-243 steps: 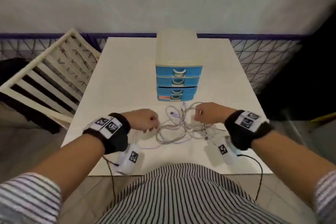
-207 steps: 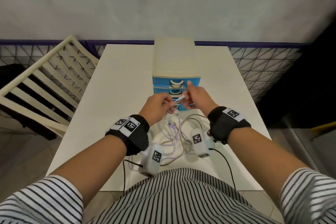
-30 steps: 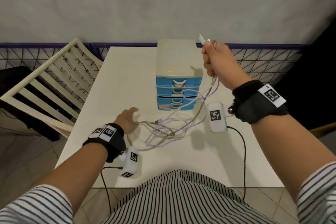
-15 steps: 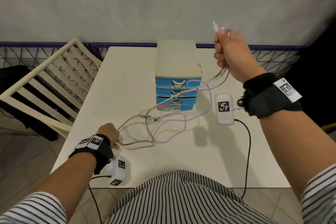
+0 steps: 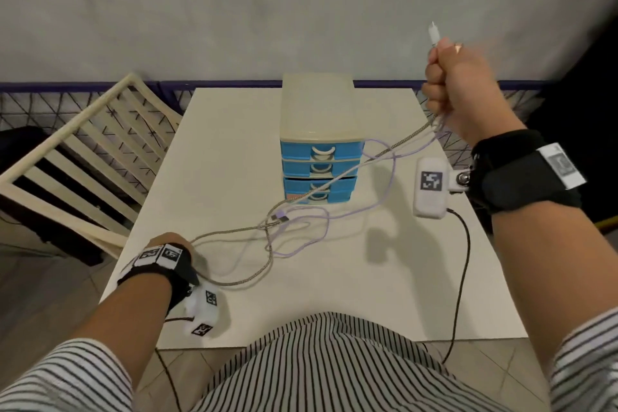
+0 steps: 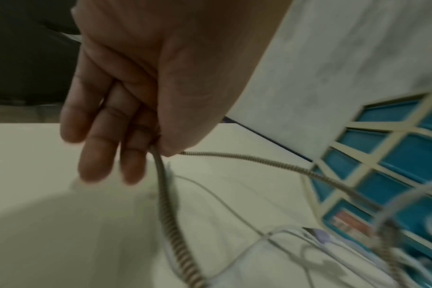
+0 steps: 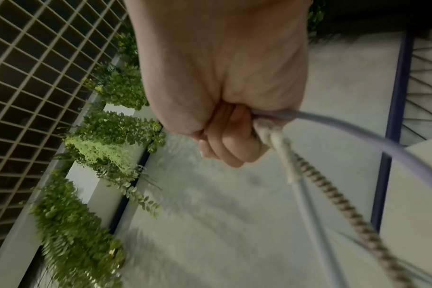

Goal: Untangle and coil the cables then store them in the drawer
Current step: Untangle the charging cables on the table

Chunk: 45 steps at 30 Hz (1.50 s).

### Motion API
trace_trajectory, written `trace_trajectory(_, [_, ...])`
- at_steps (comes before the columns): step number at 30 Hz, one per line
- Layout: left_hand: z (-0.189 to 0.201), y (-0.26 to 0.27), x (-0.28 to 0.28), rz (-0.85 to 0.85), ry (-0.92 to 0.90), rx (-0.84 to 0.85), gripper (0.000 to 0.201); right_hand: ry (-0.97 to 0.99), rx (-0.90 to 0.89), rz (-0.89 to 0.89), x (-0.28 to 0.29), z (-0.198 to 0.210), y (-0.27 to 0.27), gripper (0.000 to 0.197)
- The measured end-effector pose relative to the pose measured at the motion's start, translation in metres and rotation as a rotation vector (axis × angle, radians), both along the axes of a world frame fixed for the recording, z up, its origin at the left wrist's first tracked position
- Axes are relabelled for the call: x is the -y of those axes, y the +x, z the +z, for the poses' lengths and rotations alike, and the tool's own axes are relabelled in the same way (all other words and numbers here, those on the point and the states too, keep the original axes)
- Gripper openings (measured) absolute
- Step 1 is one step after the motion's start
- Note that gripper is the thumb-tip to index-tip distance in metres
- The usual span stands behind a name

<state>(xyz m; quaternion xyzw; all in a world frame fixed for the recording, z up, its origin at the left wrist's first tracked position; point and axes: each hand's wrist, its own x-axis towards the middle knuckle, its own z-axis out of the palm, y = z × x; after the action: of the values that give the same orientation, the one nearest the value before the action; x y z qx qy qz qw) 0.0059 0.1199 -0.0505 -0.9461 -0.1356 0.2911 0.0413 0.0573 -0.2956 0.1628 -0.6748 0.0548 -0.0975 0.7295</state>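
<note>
Change: right hand [image 5: 465, 90] has risen higher toward 1 o'clock; left hand [image 5: 174, 246] has drawn back toward 8 o'clock.
Cables: braided cable [image 5: 234, 282] and lilac cable [image 5: 337, 214] stretch between the hands, crossing mid-table before the drawer unit [image 5: 319, 140].
Hands: well apart; right fist clamps both cables, left pinches the braided one.
Progress: untangling underway; coiling and storing remain, drawers closed.
Room: bare table [image 5: 384, 284] at 5 o'clock; left hand sits near the table edge.

Desk [image 5: 234, 150] white; drawers [image 5: 321, 165] blue, cream frame; cables [image 5: 301, 221] lilac and braided beige; shirt [image 5: 317, 368] black-white striped.
</note>
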Motion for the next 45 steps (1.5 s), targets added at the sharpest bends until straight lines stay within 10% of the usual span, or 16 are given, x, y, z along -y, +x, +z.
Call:
trace_trajectory(4, [0.023, 0.023, 0.038, 0.141, -0.155, 0.274, 0.050, -0.018, -0.025, 0.095, -0.026, -0.012, 0.002, 0.030])
trace_trajectory(8, [0.067, 0.038, 0.115, -0.216, -0.765, 0.723, 0.046, -0.020, -0.037, 0.149, -0.048, -0.016, 0.003, 0.031])
trace_trajectory(13, [0.136, 0.018, 0.206, -0.364, -1.399, 0.352, 0.041, -0.009, -0.023, 0.180, -0.068, -0.018, 0.005, 0.031])
trace_trajectory(21, [0.097, 0.021, 0.183, -0.563, -1.229, 0.272, 0.024, -0.020, -0.031, 0.150, -0.054, -0.014, 0.005, 0.030])
trace_trajectory(27, [0.028, 0.026, 0.098, -0.197, -0.974, 0.202, 0.031, -0.032, -0.017, 0.109, -0.029, -0.007, 0.006, 0.029])
trace_trajectory(32, [0.007, 0.029, 0.047, -0.256, -0.315, 0.143, 0.014, -0.106, -0.038, 0.110, -0.042, -0.015, 0.006, 0.031])
trace_trajectory(38, [0.056, 0.024, 0.072, -0.123, -0.958, -0.093, 0.102, -0.144, -0.037, 0.110, -0.050, -0.015, 0.003, 0.031])
trace_trajectory(45, [0.157, 0.015, 0.199, -0.196, -1.502, 0.295, 0.042, -0.005, 0.053, 0.265, -0.089, -0.027, 0.000, 0.029])
